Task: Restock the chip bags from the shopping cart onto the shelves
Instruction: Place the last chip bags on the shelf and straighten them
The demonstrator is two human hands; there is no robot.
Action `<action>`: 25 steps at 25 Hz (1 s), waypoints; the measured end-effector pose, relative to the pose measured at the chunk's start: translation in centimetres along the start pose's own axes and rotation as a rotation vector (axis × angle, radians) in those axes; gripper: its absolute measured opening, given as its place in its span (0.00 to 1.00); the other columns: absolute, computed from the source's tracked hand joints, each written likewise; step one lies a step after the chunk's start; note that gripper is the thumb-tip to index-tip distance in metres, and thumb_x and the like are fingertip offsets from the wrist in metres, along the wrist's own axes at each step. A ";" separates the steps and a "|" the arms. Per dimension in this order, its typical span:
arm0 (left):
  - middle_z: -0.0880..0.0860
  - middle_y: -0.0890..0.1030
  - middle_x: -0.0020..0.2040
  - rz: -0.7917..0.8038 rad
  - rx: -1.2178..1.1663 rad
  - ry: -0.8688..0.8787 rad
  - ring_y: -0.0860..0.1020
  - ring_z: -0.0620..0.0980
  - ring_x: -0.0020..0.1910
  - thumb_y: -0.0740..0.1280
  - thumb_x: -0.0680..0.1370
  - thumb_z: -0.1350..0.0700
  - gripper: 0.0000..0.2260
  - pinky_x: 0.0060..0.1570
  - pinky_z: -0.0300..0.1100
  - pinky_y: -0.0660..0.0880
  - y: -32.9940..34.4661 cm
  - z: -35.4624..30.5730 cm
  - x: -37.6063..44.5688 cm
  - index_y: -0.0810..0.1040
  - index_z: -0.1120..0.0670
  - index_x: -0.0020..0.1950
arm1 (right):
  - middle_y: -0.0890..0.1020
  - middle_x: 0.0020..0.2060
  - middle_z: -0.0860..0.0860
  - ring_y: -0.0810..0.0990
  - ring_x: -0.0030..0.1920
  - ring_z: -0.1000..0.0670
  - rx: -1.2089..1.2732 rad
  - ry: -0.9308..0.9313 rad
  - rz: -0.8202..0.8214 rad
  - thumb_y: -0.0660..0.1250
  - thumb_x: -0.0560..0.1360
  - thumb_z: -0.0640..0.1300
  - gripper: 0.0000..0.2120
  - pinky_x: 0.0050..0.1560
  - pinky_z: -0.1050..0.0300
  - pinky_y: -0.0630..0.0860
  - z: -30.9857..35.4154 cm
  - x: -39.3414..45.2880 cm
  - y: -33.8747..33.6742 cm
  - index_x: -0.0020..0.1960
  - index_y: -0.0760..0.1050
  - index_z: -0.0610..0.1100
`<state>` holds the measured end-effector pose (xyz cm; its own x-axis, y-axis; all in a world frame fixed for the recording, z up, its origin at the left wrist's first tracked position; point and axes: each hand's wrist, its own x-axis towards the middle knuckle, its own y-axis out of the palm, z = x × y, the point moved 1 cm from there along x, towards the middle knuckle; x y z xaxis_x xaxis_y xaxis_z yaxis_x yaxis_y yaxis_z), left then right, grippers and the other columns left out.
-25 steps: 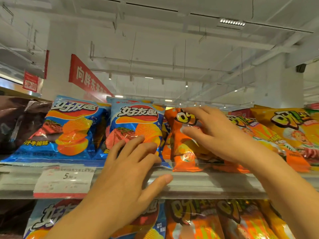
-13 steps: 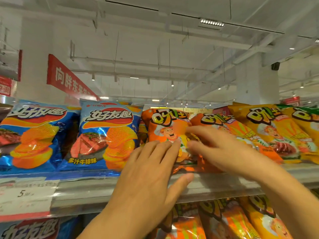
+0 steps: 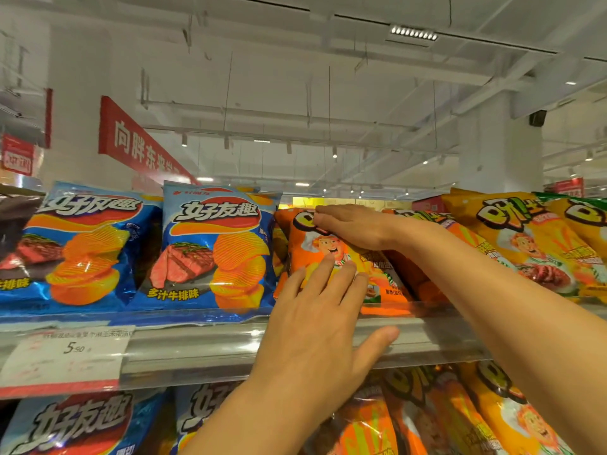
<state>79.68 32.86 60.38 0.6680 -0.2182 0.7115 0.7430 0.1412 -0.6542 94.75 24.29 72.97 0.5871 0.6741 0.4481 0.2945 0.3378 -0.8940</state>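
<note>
An orange chip bag [image 3: 328,247] with a cartoon chef stands upright on the top shelf [image 3: 203,346], just right of the blue steak-flavour bags [image 3: 216,251]. My left hand [image 3: 315,326] lies flat against the bag's lower front with straight fingers, the thumb spread over the shelf's clear front rail. My right hand [image 3: 351,226] reaches in from the right and rests over the bag's top edge, fingers curved across it. The shopping cart is out of view.
More orange bags lean behind my right forearm, and yellow bags [image 3: 522,244] stand further right. A white price tag [image 3: 70,353] hangs on the rail at left. The lower shelf holds blue bags [image 3: 82,425] and orange bags [image 3: 437,418].
The orange bag has been stood more upright. My right hand climbed from the bag's middle to its top edge. My left hand slid up onto its front.
</note>
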 end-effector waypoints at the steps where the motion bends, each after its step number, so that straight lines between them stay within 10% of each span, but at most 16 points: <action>1: 0.46 0.59 0.82 0.011 0.000 0.002 0.52 0.49 0.82 0.40 0.78 0.30 0.37 0.78 0.51 0.49 0.1 0.0 -0.1 0.59 0.47 0.81 | 0.63 0.79 0.49 0.60 0.78 0.46 -0.022 0.029 -0.036 0.47 0.84 0.61 0.28 0.78 0.46 0.56 -0.3 -0.2 -0.3 0.79 0.59 0.50; 6: 0.50 0.75 0.73 0.024 0.036 -0.002 0.71 0.54 0.74 0.49 0.80 0.32 0.33 0.71 0.55 0.70 -0.1 0.1 -0.6 0.75 0.51 0.74 | 0.76 0.68 0.47 0.73 0.68 0.44 -0.259 0.034 -0.443 0.56 0.83 0.54 0.20 0.64 0.47 0.72 -2.3 -6.3 -1.4 0.73 0.71 0.49; 10: 0.50 0.78 0.70 -0.031 0.001 0.032 0.73 0.55 0.72 0.51 0.80 0.33 0.32 0.69 0.57 0.72 0.3 0.2 -0.9 0.77 0.51 0.71 | 0.76 0.68 0.51 0.72 0.68 0.49 -0.255 0.043 -0.427 0.57 0.80 0.58 0.23 0.65 0.47 0.73 -4.7 -12.7 -1.6 0.71 0.72 0.51; 15: 0.47 0.70 0.76 -0.055 -0.133 -0.044 0.63 0.52 0.79 0.47 0.79 0.32 0.33 0.77 0.59 0.58 -0.5 -2.4 0.9 0.70 0.46 0.77 | 0.70 0.72 0.55 0.69 0.70 0.51 -0.223 0.246 -0.285 0.48 0.72 0.73 0.37 0.67 0.48 0.72 -8.7 -17.6 -1.4 0.76 0.63 0.59; 21: 0.39 0.56 0.80 0.003 -0.170 0.032 0.44 0.43 0.81 0.39 0.76 0.29 0.35 0.77 0.48 0.35 0.7 -9.9 5.5 0.57 0.40 0.80 | 0.69 0.69 0.63 0.67 0.70 0.60 -0.052 -0.012 -0.235 0.48 0.75 0.72 0.32 0.70 0.55 0.68 -11.6 -19.5 -0.1 0.76 0.61 0.62; 25: 0.46 0.78 0.59 -0.002 -0.002 -0.118 0.73 0.53 0.67 0.46 0.78 0.32 0.29 0.70 0.55 0.65 1.0 -13.8 8.4 0.79 0.45 0.63 | 0.74 0.64 0.64 0.70 0.67 0.62 0.007 -0.160 -0.335 0.52 0.76 0.70 0.27 0.67 0.56 0.70 -17.2 -23.0 -1.4 0.68 0.73 0.59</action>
<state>85.47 17.87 62.15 0.6671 -0.1032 0.7378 0.7441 0.1391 -0.6534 93.77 -2.96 63.92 0.3335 0.6191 0.7110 0.4446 0.5617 -0.6977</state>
